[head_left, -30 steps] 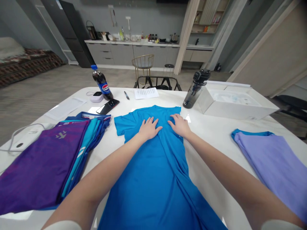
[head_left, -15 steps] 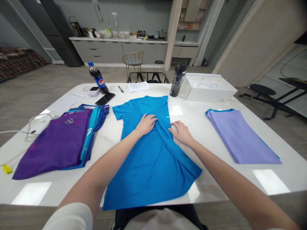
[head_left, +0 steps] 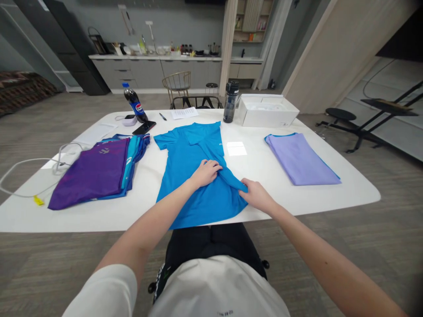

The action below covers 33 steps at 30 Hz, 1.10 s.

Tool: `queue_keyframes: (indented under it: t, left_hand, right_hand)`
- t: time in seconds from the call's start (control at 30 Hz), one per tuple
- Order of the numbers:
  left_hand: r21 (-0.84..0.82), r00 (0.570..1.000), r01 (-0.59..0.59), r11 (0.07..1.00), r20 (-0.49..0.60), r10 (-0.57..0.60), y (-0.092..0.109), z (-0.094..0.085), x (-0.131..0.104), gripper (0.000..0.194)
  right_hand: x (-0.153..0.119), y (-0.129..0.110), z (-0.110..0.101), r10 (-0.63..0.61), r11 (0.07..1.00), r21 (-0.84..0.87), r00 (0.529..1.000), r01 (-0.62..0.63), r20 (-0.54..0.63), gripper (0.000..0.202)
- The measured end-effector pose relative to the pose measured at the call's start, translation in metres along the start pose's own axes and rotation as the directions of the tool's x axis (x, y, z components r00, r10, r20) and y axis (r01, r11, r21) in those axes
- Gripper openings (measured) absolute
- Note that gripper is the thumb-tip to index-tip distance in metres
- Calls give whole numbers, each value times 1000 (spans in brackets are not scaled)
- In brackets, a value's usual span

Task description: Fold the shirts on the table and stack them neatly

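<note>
The blue shirt point(head_left: 190, 164) stretches lengthwise away beneath the left hand point(head_left: 205, 173), whose grip is unclear; the right hand point(head_left: 258, 195), nearer its side edge, pinches that cloth.

Hands point(head_left: 205, 173) point(head_left: 259, 197) now lower on shirt point(head_left: 193, 158), right pinching edge.

Left of the shirt point(head_left: 185, 163) on the tabletop point(head_left: 254, 163) lies a clothes stack point(head_left: 95, 171); right of it, folded clothing point(head_left: 302, 158); behind it, paper point(head_left: 184, 113).

Soft, even light; a pale square glare point(head_left: 236, 148) marks the glossy white rounded-corner table point(head_left: 350, 182) beyond the bare right hand point(head_left: 259, 196); frame edges stretch.
</note>
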State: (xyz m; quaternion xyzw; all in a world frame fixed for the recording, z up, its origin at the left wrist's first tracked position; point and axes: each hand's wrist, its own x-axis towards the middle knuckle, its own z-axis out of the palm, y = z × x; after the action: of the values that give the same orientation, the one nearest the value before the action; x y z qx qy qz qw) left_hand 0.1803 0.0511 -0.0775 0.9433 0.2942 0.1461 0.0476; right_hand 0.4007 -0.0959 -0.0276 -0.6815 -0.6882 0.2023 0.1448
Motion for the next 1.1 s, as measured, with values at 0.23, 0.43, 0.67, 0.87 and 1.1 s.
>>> queue_keyframes:
  t: [0.23, 0.43, 0.67, 0.87, 1.1]
  left_hand:
    - [-69, 988, -48, 996, -150, 37, 60, -25, -15, 56]
    - [-117, 988, -116, 986, -116, 102, 90, -36, -38, 37]
    - [-117, 989, -61, 991, -139, 45, 86, -38, -74, 28]
    - [82, 980, -180, 980, -65, 186, 93, -63, -106, 27]
    - [177, 975, -201, 963, 130, 179, 112, -52, -131, 20]
  right_hand:
    - [-38, -32, -12, -15, 932, 351, 976, 92, -215, 34]
    - [-59, -27, 34, -127, 950, 243, 952, 198, -277, 72]
    - [-68, -20, 66, -101, 987, -148, 944, 56, -313, 25]
    - [-79, -2, 56, -217, 970, -184, 912, 160, -350, 26]
    - [-91, 8, 51, -432, 878, -276, 896, 391, -107, 27]
